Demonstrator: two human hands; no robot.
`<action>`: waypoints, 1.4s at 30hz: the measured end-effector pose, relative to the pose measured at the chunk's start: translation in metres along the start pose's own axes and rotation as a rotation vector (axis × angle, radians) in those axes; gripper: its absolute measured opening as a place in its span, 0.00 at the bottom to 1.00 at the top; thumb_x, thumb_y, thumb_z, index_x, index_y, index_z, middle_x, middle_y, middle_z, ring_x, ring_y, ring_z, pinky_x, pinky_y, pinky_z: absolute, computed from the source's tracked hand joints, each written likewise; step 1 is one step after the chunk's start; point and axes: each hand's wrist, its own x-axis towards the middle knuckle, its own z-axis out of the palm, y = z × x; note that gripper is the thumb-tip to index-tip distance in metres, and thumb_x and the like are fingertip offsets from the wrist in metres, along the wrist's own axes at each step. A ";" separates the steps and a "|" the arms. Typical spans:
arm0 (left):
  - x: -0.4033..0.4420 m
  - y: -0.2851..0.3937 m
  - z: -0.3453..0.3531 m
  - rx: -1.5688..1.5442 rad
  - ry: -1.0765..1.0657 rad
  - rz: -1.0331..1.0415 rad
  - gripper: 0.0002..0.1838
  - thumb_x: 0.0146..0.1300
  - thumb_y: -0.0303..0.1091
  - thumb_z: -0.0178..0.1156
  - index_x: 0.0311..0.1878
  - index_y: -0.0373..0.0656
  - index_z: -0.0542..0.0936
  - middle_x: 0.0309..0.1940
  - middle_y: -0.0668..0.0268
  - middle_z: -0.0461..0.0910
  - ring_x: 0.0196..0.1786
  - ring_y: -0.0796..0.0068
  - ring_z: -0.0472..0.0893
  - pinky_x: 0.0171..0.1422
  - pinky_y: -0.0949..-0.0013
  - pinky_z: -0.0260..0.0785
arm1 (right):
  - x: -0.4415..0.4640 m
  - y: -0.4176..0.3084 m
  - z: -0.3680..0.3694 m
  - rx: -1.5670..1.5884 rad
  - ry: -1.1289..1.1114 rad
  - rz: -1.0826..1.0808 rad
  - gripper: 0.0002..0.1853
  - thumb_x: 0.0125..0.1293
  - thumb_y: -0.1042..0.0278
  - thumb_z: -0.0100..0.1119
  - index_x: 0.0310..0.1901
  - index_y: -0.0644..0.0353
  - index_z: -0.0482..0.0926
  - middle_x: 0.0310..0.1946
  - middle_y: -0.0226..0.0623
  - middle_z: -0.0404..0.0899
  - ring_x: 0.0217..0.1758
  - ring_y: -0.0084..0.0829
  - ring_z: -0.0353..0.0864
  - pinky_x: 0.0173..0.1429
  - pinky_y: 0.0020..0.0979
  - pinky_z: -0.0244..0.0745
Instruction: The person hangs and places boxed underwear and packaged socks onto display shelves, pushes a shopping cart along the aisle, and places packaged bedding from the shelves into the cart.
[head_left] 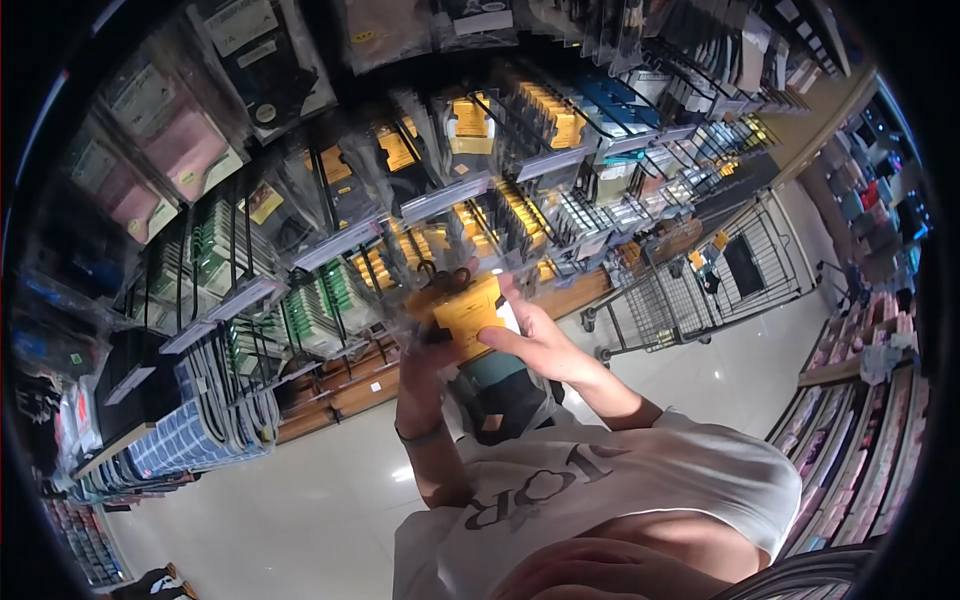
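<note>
In front of my chest I hold a package with a yellow card [468,318], with dark loops at its upper edge. My right hand [528,338] grips its right side, the thumb lying across the card. At the lower left, my left hand [428,365] is closed against the package; its fingers are blurred and partly hidden. Just below the hands is a clear-wrapped package with teal and black contents [500,388]; what supports it cannot be made out. Beyond the hands, yellow-carded packs [470,125] hang on the rack hooks.
Green-and-white packs [225,245] and pink packs [185,150] hang at the left. Blue checked textiles [180,435] are lower left. A wire shopping cart [670,305] holding several items stands to the right. Shelves of small goods [850,450] line the right side.
</note>
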 end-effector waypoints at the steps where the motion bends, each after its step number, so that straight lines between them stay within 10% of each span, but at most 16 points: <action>1: 0.000 -0.003 0.004 0.077 0.009 0.016 0.24 0.58 0.27 0.63 0.60 0.35 0.78 0.54 0.59 0.82 0.55 0.68 0.81 0.62 0.66 0.71 | -0.003 0.005 -0.007 0.037 0.007 0.034 0.26 0.75 0.73 0.58 0.71 0.68 0.65 0.66 0.32 0.74 0.66 0.20 0.70 0.70 0.27 0.64; 9: 0.044 -0.001 0.071 0.309 0.077 -0.108 0.21 0.62 0.32 0.68 0.58 0.38 0.80 0.51 0.64 0.83 0.56 0.71 0.80 0.63 0.68 0.68 | -0.021 0.031 -0.054 0.168 0.188 0.100 0.21 0.78 0.69 0.56 0.67 0.68 0.71 0.61 0.32 0.79 0.63 0.20 0.75 0.68 0.28 0.67; 17: 0.116 -0.045 0.112 0.871 0.156 0.138 0.19 0.63 0.37 0.73 0.49 0.37 0.79 0.39 0.64 0.84 0.41 0.80 0.81 0.44 0.71 0.73 | -0.007 0.040 -0.129 -0.008 0.395 0.027 0.17 0.77 0.70 0.58 0.62 0.67 0.75 0.54 0.31 0.82 0.56 0.17 0.77 0.61 0.24 0.71; 25: 0.146 -0.071 0.121 0.681 0.167 0.162 0.21 0.66 0.27 0.66 0.61 0.35 0.74 0.52 0.63 0.82 0.52 0.78 0.80 0.56 0.74 0.72 | 0.012 0.049 -0.165 -0.033 0.391 0.004 0.26 0.70 0.76 0.66 0.67 0.67 0.71 0.58 0.34 0.80 0.60 0.20 0.76 0.65 0.25 0.69; 32: 0.141 -0.096 0.118 0.064 0.118 0.132 0.26 0.81 0.47 0.48 0.69 0.35 0.71 0.63 0.63 0.77 0.70 0.71 0.70 0.76 0.64 0.57 | 0.007 0.079 -0.184 0.081 0.501 -0.122 0.33 0.67 0.80 0.67 0.72 0.73 0.65 0.69 0.42 0.72 0.72 0.28 0.68 0.75 0.30 0.61; 42: 0.144 -0.100 0.122 0.218 0.321 0.097 0.23 0.80 0.46 0.52 0.63 0.34 0.76 0.62 0.60 0.78 0.63 0.70 0.77 0.69 0.64 0.67 | 0.016 0.091 -0.208 0.220 0.368 -0.086 0.30 0.65 0.82 0.66 0.69 0.72 0.70 0.58 0.34 0.78 0.63 0.23 0.71 0.69 0.28 0.63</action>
